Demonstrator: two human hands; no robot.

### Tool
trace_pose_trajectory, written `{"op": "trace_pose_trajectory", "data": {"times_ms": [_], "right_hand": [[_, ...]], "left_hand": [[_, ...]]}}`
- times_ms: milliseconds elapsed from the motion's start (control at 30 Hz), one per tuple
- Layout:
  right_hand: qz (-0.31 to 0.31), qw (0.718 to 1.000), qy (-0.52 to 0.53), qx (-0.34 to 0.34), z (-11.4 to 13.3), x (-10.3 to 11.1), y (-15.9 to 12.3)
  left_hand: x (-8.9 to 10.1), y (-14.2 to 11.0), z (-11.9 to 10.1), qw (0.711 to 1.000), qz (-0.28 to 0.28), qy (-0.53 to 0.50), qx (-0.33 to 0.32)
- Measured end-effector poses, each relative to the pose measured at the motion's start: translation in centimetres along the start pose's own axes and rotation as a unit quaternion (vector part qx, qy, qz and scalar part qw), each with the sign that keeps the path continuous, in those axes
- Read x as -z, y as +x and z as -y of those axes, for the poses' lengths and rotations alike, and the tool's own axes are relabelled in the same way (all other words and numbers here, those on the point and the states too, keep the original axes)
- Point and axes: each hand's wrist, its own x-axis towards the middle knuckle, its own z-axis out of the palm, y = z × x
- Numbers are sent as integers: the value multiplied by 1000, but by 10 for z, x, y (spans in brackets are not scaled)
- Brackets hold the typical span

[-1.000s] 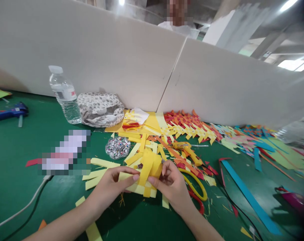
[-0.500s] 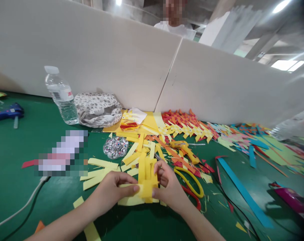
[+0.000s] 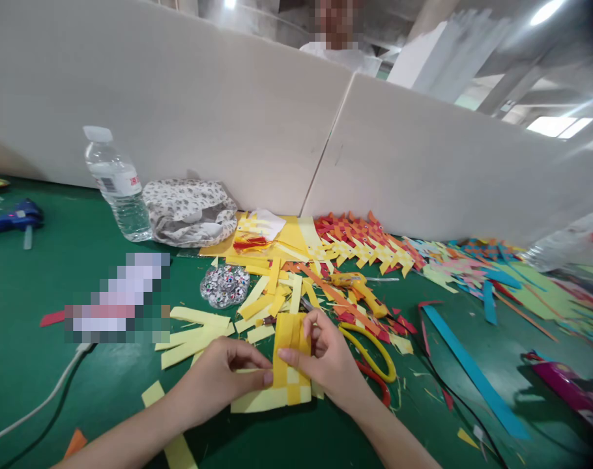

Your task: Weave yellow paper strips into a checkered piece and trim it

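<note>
A small weave of yellow paper strips is between my hands, above the table's front part. Pale yellow strips cross it at the bottom, where a small checkered patch shows. My left hand pinches the weave's left side and the pale strip between thumb and fingers. With the thumb lying across the front of the upright strips, my right hand grips their right side; its fingertips are partly hidden behind. Close to the right hand lie scissors with yellow and red handles.
Loose pale strips and a bag of googly eyes lie on the green table. A yellow glue gun, a water bottle and red woven paper pieces are behind. A white partition bounds the table; a person stands beyond.
My right thumb has moved up and left onto the yellow strips. Those upright strips now lie together and reach less high. More of the checkered patch shows at the bottom.
</note>
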Motion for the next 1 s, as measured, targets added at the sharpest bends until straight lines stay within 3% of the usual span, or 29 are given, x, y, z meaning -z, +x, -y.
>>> {"op": "trace_pose_trajectory", "data": {"times_ms": [200,433,567,733,1000], "right_hand": [[15,1000,-7,-1,-1,1,-1],[21,999,-30,22,-3,-11,-8],[7,1000,-5,26,-3,-12,-8],[-10,999,42,3,-3,-2,-1],[-10,998,66,16,-6,-4,0]], "left_hand": [[5,0,1,998,55,-14,29],[3,-4,-9,996,82,-3,25],[0,-1,-6,998,59,14,8],[1,4,-3,999,30,-43,10],[4,5,2,998,51,-45,16]]}}
